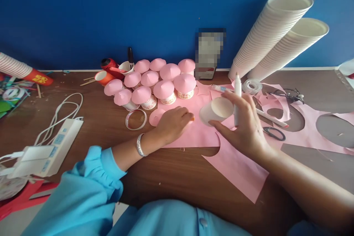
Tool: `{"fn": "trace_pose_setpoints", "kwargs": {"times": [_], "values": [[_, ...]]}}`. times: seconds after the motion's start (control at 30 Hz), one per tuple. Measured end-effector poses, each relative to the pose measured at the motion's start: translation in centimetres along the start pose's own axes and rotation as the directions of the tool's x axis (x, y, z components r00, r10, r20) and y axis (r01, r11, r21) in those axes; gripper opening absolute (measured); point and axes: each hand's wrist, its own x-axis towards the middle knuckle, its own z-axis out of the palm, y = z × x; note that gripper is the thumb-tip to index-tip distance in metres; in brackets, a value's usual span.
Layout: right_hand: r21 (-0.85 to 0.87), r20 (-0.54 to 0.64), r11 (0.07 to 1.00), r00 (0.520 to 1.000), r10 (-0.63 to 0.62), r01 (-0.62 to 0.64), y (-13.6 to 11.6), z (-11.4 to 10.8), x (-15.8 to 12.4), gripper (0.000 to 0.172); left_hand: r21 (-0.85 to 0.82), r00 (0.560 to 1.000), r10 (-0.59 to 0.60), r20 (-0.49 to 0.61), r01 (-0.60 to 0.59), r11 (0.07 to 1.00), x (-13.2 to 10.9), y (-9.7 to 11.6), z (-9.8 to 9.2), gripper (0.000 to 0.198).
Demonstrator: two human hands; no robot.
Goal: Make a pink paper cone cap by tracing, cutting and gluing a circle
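Observation:
My right hand (245,121) grips a white paper cup (212,112), tilted with its rim toward me, between thumb and fingers. It also holds an upright white pen (237,96) with a narrow tip pointing up. My left hand (177,122) is closed above the pink paper, and a bit of something small and orange (193,118) shows at its fingertips. Beside this hand lies a pink paper disc (156,117), partly covered. Behind are several small cups topped with pink paper cones (163,89). A pink sheet (201,136) lies under both hands.
Two tall stacks of paper cups (272,31) lean against the blue wall at right. Clear tape (252,86), scissors (273,133) and cut pink paper (309,121) lie nearby. A tape-like ring (135,119) and a power strip (59,147) are at left. A phone (209,55) stands behind.

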Motion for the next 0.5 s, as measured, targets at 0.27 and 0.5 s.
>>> {"fn": "trace_pose_setpoints", "kwargs": {"times": [0.27,0.5], "values": [[0.027,-0.033,0.999,0.999,0.043,-0.042,2.2,0.4,-1.0,0.076,-0.231,0.988,-0.033,-0.149,-0.002,0.973,0.9,1.6,-1.3,0.023],[0.019,-0.050,0.999,0.998,0.041,-0.040,2.8,0.1,-0.8,0.075,-0.880,0.964,0.183,-0.193,-0.252,0.403,-4.8,6.1,-6.8,0.043]]}}
